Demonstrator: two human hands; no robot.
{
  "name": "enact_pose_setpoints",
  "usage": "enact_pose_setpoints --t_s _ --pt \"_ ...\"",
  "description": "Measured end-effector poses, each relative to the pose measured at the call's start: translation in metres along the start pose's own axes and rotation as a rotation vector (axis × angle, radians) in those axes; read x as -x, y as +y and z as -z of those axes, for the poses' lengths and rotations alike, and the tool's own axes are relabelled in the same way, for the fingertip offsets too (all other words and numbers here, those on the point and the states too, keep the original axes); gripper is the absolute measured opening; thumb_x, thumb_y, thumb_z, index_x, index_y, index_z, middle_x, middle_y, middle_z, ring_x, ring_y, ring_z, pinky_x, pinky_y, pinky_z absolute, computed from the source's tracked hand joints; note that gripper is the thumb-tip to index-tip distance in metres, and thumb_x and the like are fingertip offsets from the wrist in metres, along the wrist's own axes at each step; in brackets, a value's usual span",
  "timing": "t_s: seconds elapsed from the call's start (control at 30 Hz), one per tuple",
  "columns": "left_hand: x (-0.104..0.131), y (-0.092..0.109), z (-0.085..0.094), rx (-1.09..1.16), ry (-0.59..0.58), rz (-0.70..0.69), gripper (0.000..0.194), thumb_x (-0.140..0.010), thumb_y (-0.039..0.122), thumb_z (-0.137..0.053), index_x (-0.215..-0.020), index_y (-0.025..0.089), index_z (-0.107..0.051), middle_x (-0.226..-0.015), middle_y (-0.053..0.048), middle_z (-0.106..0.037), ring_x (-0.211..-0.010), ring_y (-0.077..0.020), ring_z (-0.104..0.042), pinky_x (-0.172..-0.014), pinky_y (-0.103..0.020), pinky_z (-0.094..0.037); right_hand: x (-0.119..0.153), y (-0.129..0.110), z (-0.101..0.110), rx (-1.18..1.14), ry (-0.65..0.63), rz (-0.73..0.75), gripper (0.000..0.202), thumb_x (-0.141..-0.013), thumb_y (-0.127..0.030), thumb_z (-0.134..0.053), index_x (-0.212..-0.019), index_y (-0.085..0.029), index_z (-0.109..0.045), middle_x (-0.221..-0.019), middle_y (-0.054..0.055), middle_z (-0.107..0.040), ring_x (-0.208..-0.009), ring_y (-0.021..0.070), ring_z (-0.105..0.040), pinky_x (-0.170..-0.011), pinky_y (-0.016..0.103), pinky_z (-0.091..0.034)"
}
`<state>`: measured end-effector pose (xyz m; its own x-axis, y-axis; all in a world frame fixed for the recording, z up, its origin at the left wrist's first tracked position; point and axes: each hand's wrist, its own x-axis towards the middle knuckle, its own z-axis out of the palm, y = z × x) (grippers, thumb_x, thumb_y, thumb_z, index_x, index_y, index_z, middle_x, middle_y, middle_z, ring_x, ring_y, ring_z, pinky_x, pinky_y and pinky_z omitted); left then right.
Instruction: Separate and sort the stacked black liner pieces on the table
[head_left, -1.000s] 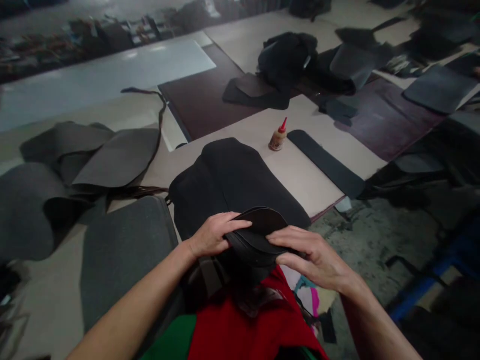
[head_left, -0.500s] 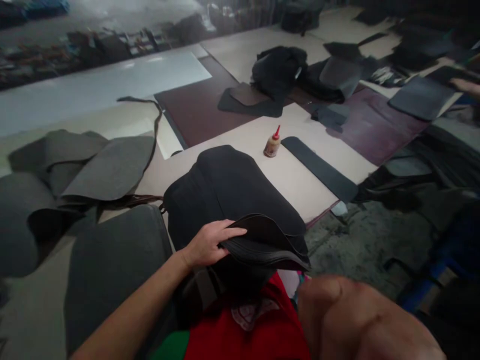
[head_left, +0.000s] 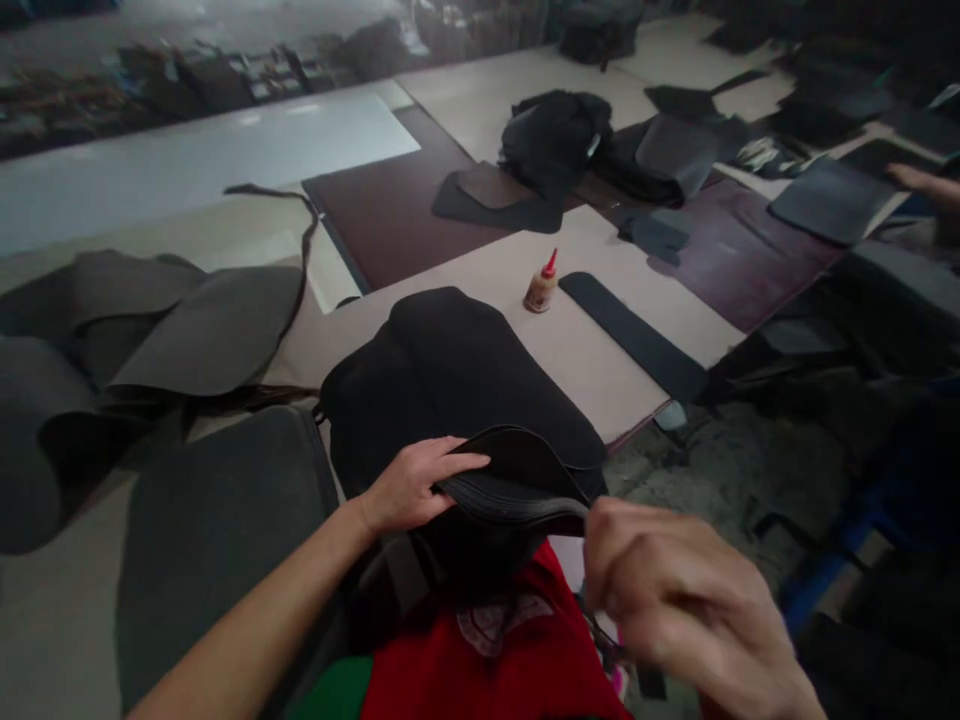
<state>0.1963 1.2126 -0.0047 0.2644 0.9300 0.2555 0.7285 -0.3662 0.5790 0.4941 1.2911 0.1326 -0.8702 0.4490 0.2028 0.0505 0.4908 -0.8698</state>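
Note:
A pile of black sheet pieces [head_left: 457, 370] lies at the table's near edge, its front edge fanned into several layers. My left hand [head_left: 420, 485] grips those layers at their left end, thumb below and fingers on top. At the right end of the layers is my right hand [head_left: 667, 580], close to the camera and slightly blurred, its fingers curled. Whether it pinches anything is hidden. A small glue bottle with a red nozzle [head_left: 540, 288] stands upright behind the pile, beside a long dark strip [head_left: 634, 335].
Grey sheet pieces [head_left: 210, 335] lie at the left, with a dark stack [head_left: 225, 540] nearer me. Farther back are a black bundle [head_left: 555, 145] and a dark panel [head_left: 832, 200]. Another person's hand [head_left: 919, 182] shows at the right edge.
My right hand has moved up and left, to the right end of the layers. My left hand keeps its hold. The view has shifted slightly.

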Motion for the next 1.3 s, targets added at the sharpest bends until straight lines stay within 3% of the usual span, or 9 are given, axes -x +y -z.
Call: enact_pose_setpoints --t_s 0.07,0.17,0.23,0.5,0.73,1.03,1.3 --pt "-0.001 0.000 0.000 0.010 -0.006 -0.007 0.054 -0.082 0.011 -0.058 -0.134 0.027 -0.060 -0.131 -0.009 -0.065 -0.119 -0.0232 -0.064 -0.101 -0.038 -0.055 -0.011 0.018 -0.001 0.098 0.062 -0.057 0.015 -0.099 -0.029 -0.056 -0.096 -0.023 -0.069 -0.095 0.005 -0.074 -0.089 0.0168 -0.068 -0.081 0.029 -0.055" --pt "-0.001 -0.001 0.000 0.022 -0.013 -0.033 0.053 -0.083 0.012 -0.057 -0.135 0.025 -0.059 -0.133 -0.011 -0.064 -0.120 -0.0236 -0.063 -0.101 -0.038 -0.054 -0.017 0.038 -0.006 0.254 -0.014 -0.071 0.025 -0.100 -0.024 -0.054 -0.123 -0.020 -0.065 -0.119 0.011 -0.070 -0.108 0.0214 -0.063 -0.092 0.035 -0.054" --pt "-0.001 -0.001 0.000 0.044 -0.016 -0.046 0.054 -0.083 0.012 -0.058 -0.136 0.025 -0.058 -0.135 -0.011 -0.063 -0.121 -0.0230 -0.063 -0.101 -0.037 -0.054 -0.016 0.045 -0.007 0.298 -0.084 -0.066 0.029 -0.102 -0.023 -0.050 -0.126 -0.018 -0.063 -0.121 0.011 -0.069 -0.110 0.0224 -0.062 -0.095 0.038 -0.053" --pt "-0.003 0.001 0.001 0.095 0.009 -0.060 0.055 -0.084 0.009 -0.058 -0.136 0.026 -0.057 -0.132 -0.010 -0.065 -0.118 -0.0210 -0.064 -0.098 -0.034 -0.055 -0.018 0.048 -0.009 0.292 -0.169 0.017 0.025 -0.101 -0.018 -0.048 -0.120 -0.016 -0.064 -0.111 0.010 -0.071 -0.102 0.0218 -0.062 -0.091 0.037 -0.053" --pt "-0.004 0.001 0.001 0.099 0.026 -0.082 0.047 -0.089 0.016 -0.059 -0.135 0.024 -0.057 -0.130 -0.011 -0.065 -0.114 -0.0214 -0.066 -0.094 -0.033 -0.056 -0.018 0.054 -0.018 0.037 -0.147 -0.018 0.016 -0.100 -0.017 -0.053 -0.103 -0.019 -0.069 -0.103 0.007 -0.073 -0.099 0.0179 -0.064 -0.089 0.032 -0.051" --pt "-0.002 0.001 0.001 0.042 0.024 -0.092 0.046 -0.090 0.020 -0.060 -0.136 0.024 -0.058 -0.133 -0.012 -0.064 -0.117 -0.0224 -0.065 -0.097 -0.033 -0.055 -0.019 0.064 -0.022 -0.334 -0.144 -0.247 0.018 -0.095 -0.027 -0.063 -0.088 -0.018 -0.076 -0.095 0.007 -0.074 -0.087 0.0156 -0.066 -0.081 0.027 -0.051" --pt "-0.002 0.001 0.002 0.031 0.005 -0.083 0.048 -0.089 0.022 -0.060 -0.137 0.025 -0.058 -0.134 -0.012 -0.064 -0.118 -0.0232 -0.065 -0.098 -0.035 -0.056 -0.023 0.062 -0.023 -0.451 -0.162 -0.401 0.023 -0.089 -0.034 -0.068 -0.078 -0.016 -0.078 -0.091 0.007 -0.072 -0.079 0.0155 -0.063 -0.067 0.025 -0.051"
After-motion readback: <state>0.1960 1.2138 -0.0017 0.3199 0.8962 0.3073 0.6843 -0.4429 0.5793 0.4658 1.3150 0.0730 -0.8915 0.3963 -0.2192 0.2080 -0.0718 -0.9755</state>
